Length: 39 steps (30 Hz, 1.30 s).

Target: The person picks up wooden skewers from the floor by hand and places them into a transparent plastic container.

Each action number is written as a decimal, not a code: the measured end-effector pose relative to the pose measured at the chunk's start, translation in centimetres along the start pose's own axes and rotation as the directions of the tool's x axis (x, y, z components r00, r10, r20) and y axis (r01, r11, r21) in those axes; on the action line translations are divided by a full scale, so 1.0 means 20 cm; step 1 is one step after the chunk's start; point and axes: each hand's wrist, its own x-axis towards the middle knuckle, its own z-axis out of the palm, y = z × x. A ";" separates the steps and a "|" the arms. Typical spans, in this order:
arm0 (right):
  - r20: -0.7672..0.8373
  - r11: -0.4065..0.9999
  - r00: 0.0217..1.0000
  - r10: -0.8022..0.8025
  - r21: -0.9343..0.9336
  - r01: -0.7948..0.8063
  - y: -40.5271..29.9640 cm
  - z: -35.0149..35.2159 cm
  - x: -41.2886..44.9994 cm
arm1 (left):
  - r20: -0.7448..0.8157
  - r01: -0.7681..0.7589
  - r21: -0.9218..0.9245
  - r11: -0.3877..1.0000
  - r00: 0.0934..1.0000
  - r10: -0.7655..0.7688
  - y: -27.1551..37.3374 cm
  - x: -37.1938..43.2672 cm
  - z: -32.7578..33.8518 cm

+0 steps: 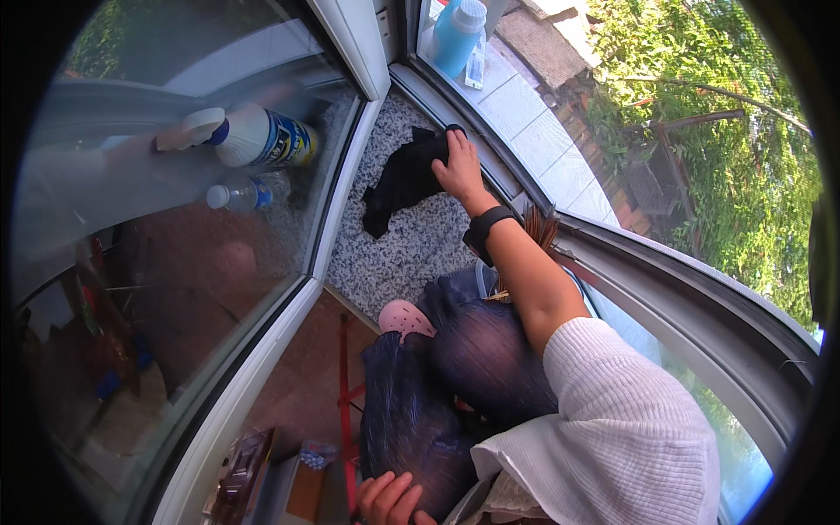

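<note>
My right hand (461, 167) holds a black cloth (410, 174), with its fingertips pressing a fold of it against the lower window frame track (485, 151). The rest of the cloth lies loose and crumpled on the speckled granite sill (420, 239). A black watch (489, 230) is on my right wrist. Low in the view, my left hand (390, 499) rests on my thigh in dark, sheer trousers (420, 420); its fingers are slightly apart and hold nothing. One pink perforated clog (405, 318) stands at the sill's near edge.
An open white-framed window sash (351, 177) stands at left. Behind its glass are a white spray bottle (262, 138) and a clear plastic bottle (252, 192). Bundled twigs (539, 226) rise beside my forearm. Outside, a blue bottle (458, 39) and a tube (476, 65) stand on a tiled ledge (535, 134).
</note>
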 end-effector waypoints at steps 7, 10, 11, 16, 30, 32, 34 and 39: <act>-0.085 0.991 0.988 -0.129 -0.034 0.127 0.01 -0.01 0.11 | -0.012 -0.016 0.007 1.000 1.000 0.016 0.00 -0.01 0.00; -0.011 0.987 0.994 -0.113 -0.118 0.111 -0.02 -0.03 0.07 | -0.021 -0.029 0.001 1.000 0.999 0.029 -0.01 -0.01 0.00; 0.028 0.985 0.996 -0.080 -0.150 0.083 -0.03 -0.04 0.05 | -0.022 -0.026 0.000 1.000 0.999 0.026 -0.02 -0.01 0.00; -0.077 0.922 0.997 -0.018 -0.386 -0.013 -0.05 -0.05 0.02 | -0.006 -0.027 -0.014 1.000 1.000 0.027 -0.04 -0.01 0.00; 0.077 0.901 0.980 -0.185 -0.384 0.201 -0.04 0.00 0.26 | 0.032 -0.009 -0.038 0.999 0.999 0.010 -0.08 -0.01 -0.01; 0.093 0.899 0.974 -0.205 -0.376 0.225 -0.09 0.04 0.36 | 0.027 -0.004 -0.038 0.999 1.000 0.005 -0.08 -0.01 -0.01; 0.142 0.904 0.967 -0.210 -0.348 0.248 -0.17 0.05 0.47 | 0.044 -0.006 -0.034 0.999 0.999 0.007 -0.09 -0.02 -0.02; 0.046 0.927 0.973 -0.228 -0.296 0.231 -0.19 0.09 0.61 | 0.079 -0.007 -0.034 0.999 0.997 0.009 -0.06 0.01 -0.01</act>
